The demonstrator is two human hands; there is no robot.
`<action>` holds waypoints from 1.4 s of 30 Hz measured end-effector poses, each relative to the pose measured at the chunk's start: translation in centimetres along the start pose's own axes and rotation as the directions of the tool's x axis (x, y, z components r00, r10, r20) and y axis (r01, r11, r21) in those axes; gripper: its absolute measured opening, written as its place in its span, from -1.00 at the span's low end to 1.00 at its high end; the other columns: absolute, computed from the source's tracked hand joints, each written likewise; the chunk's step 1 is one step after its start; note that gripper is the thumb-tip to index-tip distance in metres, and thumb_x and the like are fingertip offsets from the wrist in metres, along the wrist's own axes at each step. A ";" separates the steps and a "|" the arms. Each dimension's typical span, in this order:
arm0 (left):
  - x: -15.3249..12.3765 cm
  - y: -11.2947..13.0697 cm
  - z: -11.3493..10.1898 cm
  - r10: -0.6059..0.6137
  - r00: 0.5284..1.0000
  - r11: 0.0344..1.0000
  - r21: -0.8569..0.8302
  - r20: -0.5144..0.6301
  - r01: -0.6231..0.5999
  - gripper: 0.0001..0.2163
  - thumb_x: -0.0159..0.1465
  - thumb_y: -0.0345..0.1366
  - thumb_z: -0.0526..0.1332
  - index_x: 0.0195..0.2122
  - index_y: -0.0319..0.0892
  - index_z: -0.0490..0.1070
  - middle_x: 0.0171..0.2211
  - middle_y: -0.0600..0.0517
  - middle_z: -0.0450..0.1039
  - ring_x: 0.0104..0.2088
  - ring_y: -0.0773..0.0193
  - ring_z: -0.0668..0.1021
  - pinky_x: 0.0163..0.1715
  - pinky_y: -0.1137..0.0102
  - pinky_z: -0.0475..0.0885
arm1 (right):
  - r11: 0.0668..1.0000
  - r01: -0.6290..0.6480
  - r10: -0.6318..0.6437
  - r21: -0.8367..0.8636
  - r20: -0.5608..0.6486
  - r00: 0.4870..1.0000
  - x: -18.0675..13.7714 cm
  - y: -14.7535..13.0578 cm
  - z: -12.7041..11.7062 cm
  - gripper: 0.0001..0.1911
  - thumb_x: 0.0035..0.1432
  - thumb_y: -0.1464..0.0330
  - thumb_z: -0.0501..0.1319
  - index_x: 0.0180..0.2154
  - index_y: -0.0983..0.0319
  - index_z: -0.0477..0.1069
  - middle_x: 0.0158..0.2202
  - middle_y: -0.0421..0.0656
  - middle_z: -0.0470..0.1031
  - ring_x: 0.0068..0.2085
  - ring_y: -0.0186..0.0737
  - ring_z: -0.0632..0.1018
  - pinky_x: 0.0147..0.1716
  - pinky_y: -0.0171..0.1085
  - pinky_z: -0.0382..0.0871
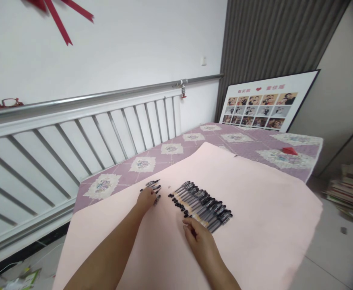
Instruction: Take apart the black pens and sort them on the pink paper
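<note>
A slanted row of clear-barrelled gel pens [199, 203] with black caps lies side by side on the pink sheet [248, 201]. My right hand [199, 233] is at the near end of this row, its fingers curled in beside the last pens; whether anything is between them is hidden. Left of the row, my left hand [147, 199] is closed over a small loose group of dark pens or pen parts [152, 184]. What its fingers grip is too small to tell. One dark cap-like piece [157, 200] lies just right of that hand. A tiny ring-like bit [169, 187] rests between the two groups.
Under the sheet is a purple floral tablecloth [172, 148]. A white radiator [118, 125] with a pipe [104, 95] runs along the left side. A photo board [257, 100] leans behind the table. A red folded paper [290, 151] sits far right; stacked books [345, 193] stand beyond.
</note>
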State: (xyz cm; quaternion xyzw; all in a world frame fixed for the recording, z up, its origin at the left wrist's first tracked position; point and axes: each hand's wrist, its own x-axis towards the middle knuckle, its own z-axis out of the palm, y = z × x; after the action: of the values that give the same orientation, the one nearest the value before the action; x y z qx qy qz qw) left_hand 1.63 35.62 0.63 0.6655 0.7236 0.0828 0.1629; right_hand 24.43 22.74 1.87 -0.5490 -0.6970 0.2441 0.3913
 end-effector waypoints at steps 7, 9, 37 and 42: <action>0.7 0.9 -0.6 0.001 0.993 0.998 -0.066 -0.121 -0.009 -0.76 0.23 -0.21 0.07 -0.15 -0.22 0.33 -0.22 -0.01 0.42 -0.26 0.26 0.48 -0.24 0.23 0.40 | 1.000 0.016 -0.016 0.013 -0.003 1.000 0.0 0.1 0.1 -0.77 0.08 0.30 0.02 -0.29 0.20 0.40 -0.56 -0.21 0.45 -0.49 -0.26 0.48 -0.47 -0.35 0.33; 1.1 1.7 -0.6 0.013 0.992 0.996 -0.081 -0.129 -0.023 -0.74 0.23 -0.21 0.07 -0.11 -0.22 0.31 -0.18 -0.02 0.41 -0.24 0.24 0.48 -0.23 0.22 0.40 | 1.000 0.011 -0.011 0.012 0.005 1.000 -0.1 0.1 0.1 -0.78 0.09 0.31 0.02 -0.29 0.20 0.39 -0.55 -0.21 0.46 -0.49 -0.26 0.48 -0.47 -0.35 0.33; 5.5 7.2 1.3 0.147 0.983 0.973 0.161 0.106 -0.163 -0.79 0.22 -0.24 0.10 -0.18 -0.23 0.35 -0.18 -0.02 0.41 -0.22 0.24 0.48 -0.22 0.21 0.41 | 0.998 -0.044 0.040 0.045 0.081 0.996 -0.4 -0.1 -0.5 -0.83 0.12 0.36 0.02 -0.28 0.19 0.36 -0.49 -0.20 0.44 -0.47 -0.28 0.44 -0.45 -0.35 0.29; 5.6 7.1 1.6 0.146 0.986 0.969 0.188 0.083 -0.159 -0.78 0.22 -0.24 0.10 -0.17 -0.23 0.35 -0.16 -0.02 0.41 -0.20 0.23 0.47 -0.20 0.19 0.40 | 0.997 -0.061 0.057 0.056 0.079 0.995 -0.3 -0.2 -0.4 -0.84 0.11 0.35 0.03 -0.29 0.19 0.36 -0.50 -0.22 0.44 -0.48 -0.29 0.44 -0.47 -0.37 0.27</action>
State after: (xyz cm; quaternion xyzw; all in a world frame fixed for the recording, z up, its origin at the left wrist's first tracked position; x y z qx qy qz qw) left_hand 8.50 41.73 0.80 0.7344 0.6689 0.0011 0.1153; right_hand 24.73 22.36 2.15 -0.5480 -0.6877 0.2967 0.3726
